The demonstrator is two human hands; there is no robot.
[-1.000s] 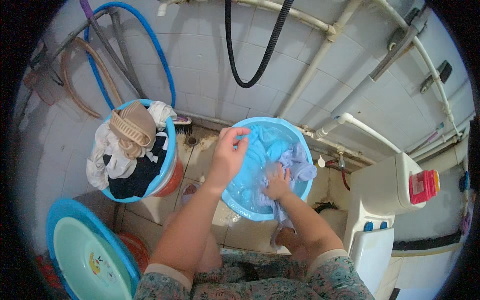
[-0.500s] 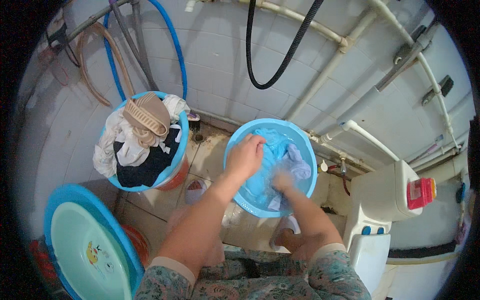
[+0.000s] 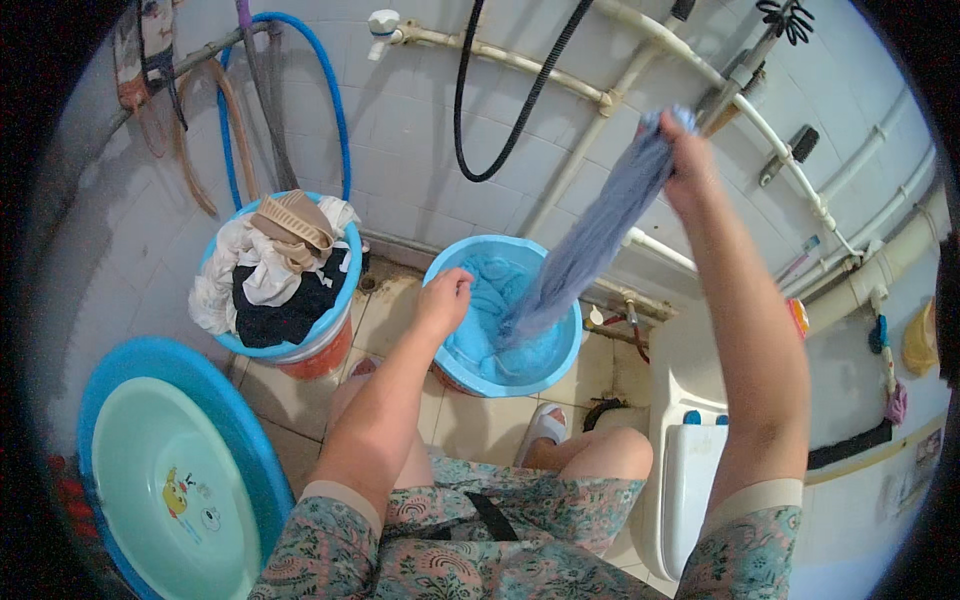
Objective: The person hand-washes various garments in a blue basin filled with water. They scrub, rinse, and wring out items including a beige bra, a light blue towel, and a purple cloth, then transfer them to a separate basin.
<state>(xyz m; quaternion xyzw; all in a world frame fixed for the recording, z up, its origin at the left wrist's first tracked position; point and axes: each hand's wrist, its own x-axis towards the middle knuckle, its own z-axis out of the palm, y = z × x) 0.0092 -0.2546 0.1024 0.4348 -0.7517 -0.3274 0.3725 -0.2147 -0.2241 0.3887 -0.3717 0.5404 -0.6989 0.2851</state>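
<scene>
High on the right, my right hand (image 3: 688,160) grips one end of a wet blue-grey cloth (image 3: 605,215). The cloth stretches slantwise down, its blurred lower end in the light blue basin (image 3: 567,368). Bright blue wet laundry (image 3: 487,290) lies in the basin's water. My left hand (image 3: 445,298) is at the basin's left rim, fingers curled closed, with nothing showing in them.
To the left, a blue basin (image 3: 352,285) heaped with white, black and beige clothes stands on a red bucket (image 3: 325,362). A pale green basin (image 3: 190,490) leans inside a larger blue one (image 3: 110,375). The toilet (image 3: 690,490) is close on my right. A black hose (image 3: 480,178) hangs ahead.
My right hand has risen from the basin up and to the right, pulling the blue-grey cloth out of the water. My left hand has shifted left to the rim. The view has shifted too.
</scene>
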